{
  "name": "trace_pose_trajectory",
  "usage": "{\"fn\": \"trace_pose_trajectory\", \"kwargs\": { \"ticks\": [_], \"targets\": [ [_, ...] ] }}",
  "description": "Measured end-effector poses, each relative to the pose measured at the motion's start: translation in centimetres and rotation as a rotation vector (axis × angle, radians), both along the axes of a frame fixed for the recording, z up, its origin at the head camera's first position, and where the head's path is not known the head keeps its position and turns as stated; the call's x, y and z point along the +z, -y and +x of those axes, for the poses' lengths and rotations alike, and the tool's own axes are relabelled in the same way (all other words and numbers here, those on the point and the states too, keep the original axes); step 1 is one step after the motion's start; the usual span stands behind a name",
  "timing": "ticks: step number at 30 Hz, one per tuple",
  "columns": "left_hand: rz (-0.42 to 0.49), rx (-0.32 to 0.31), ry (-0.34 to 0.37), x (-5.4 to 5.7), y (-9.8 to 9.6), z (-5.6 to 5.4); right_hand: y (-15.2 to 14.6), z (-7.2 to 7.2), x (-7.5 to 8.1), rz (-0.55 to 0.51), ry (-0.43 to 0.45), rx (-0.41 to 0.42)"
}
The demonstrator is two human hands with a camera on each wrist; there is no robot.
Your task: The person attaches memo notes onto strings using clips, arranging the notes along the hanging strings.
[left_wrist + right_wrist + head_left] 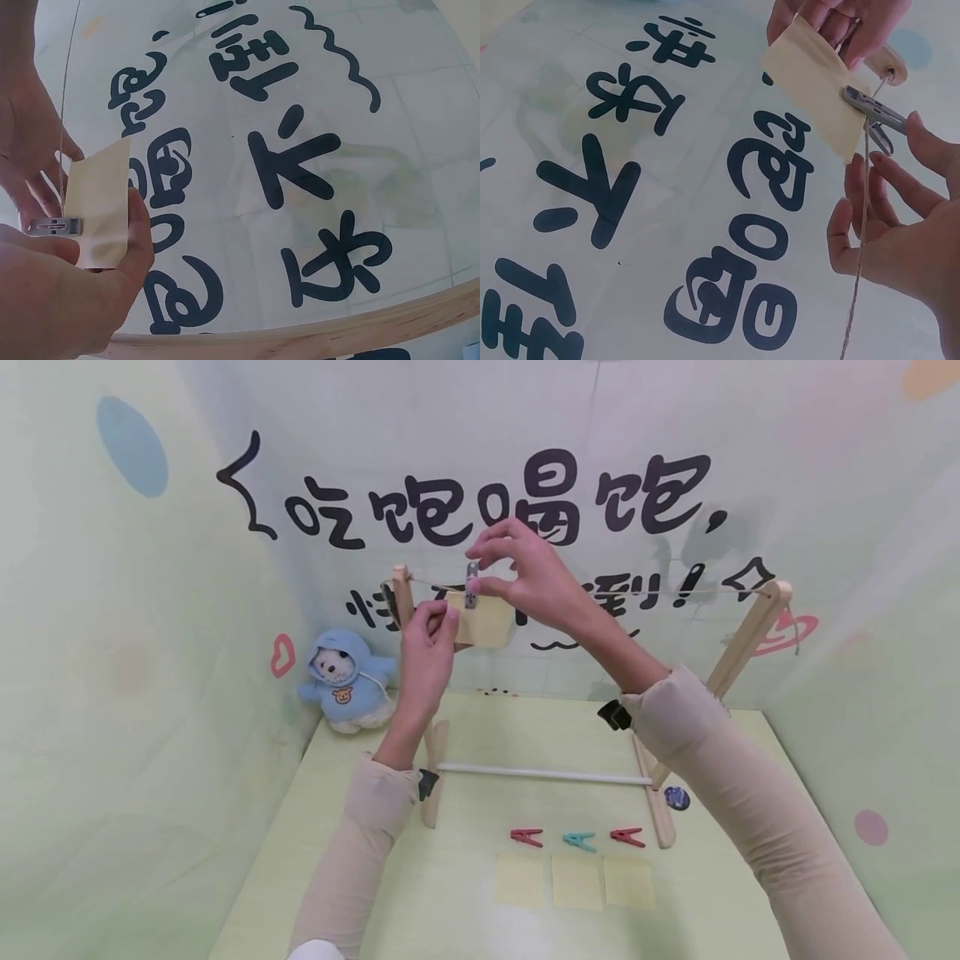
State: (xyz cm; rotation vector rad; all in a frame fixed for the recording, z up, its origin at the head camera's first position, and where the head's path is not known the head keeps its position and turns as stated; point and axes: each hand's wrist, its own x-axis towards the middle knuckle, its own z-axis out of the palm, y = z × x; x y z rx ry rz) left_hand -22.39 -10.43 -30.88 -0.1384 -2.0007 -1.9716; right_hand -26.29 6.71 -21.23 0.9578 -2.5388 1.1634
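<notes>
Evidently, from my distant seat, the head view gives me both hands raised near the left wooden post point(402, 587): the left hand point(426, 652) pinches the yellow note paper point(486, 625) by its edge, and the right hand point(534, 581) has thumb and fingers at the grey clothespin point(472, 578). Below, three spare papers point(577, 882) and three spare clips point(579, 841) lie on the table point(442, 893). By the left wrist view, the paper is up at the string point(64, 105), held between left thumb and fingers, with the clothespin crossing its edge. In the right wrist view, the right hand pinches the clothespin's handles (how firmly, I cannot tell), and its jaws lie over the paper beside the string. So I judge that the step in hand is clipping this paper onto the string. The next move, in my opinion, calls for checking that the jaws bite both, then relaxing the right fingers first, the left ones after.
</notes>
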Motion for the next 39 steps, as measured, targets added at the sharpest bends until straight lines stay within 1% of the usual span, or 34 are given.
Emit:
{"fn": "trace_pose_trajectory", "kwargs": {
  "ticks": [3,7,9,11,14,17,21,24,26,30,32,34,36,39],
  "targets": [
    [0.022,-0.022,0.006,-0.2,-0.1,-0.1,-0.4,0.0,-0.1,0.000,-0.001,0.010],
    [0.026,-0.033,0.008,-0.4,-0.1,-0.2,-1.3,0.3,-0.3,-0.008,-0.022,0.004],
    [0.023,-0.032,0.008,-0.5,-0.1,-0.3,-2.0,0.7,-0.5,-0.028,-0.050,-0.010],
    [0.025,-0.036,0.006,-0.6,-0.1,-0.3,-2.9,1.3,-0.9,-0.059,-0.099,-0.025],
    [0.007,-0.042,0.010,-0.8,0.0,-0.2,-4.4,2.7,-1.7,-0.120,-0.193,-0.047],
    [-0.013,-0.067,0.019,-1.3,0.2,-0.1,-6.3,4.6,-2.7,-0.182,-0.281,-0.060],
    [-0.068,-0.109,0.059,-2.2,0.6,0.1,-8.8,7.2,-4.2,-0.216,-0.349,-0.074],
    [-0.110,-0.146,0.083,-2.9,0.9,0.3,-10.4,8.9,-5.1,-0.211,-0.359,-0.095],
    [-0.124,-0.166,0.093,-3.3,1.1,0.4,-11.2,10.0,-5.7,-0.207,-0.344,-0.114],
    [-0.137,-0.184,0.107,-4.3,1.4,0.8,-12.3,11.5,-7.1,-0.202,-0.321,-0.129],
    [-0.145,-0.185,0.115,-5.1,1.4,1.2,-12.7,11.9,-8.2,-0.199,-0.316,-0.111],
    [-0.175,-0.181,0.124,-6.4,1.5,1.8,-13.1,12.1,-9.6,-0.197,-0.314,-0.084],
    [-0.225,-0.178,0.141,-8.4,1.5,2.8,-13.4,12.2,-11.3,-0.200,-0.305,-0.054],
    [-0.338,-0.195,0.180,-12.5,1.0,4.4,-13.8,12.4,-13.9,-0.166,-0.290,-0.042]
  ]
}}
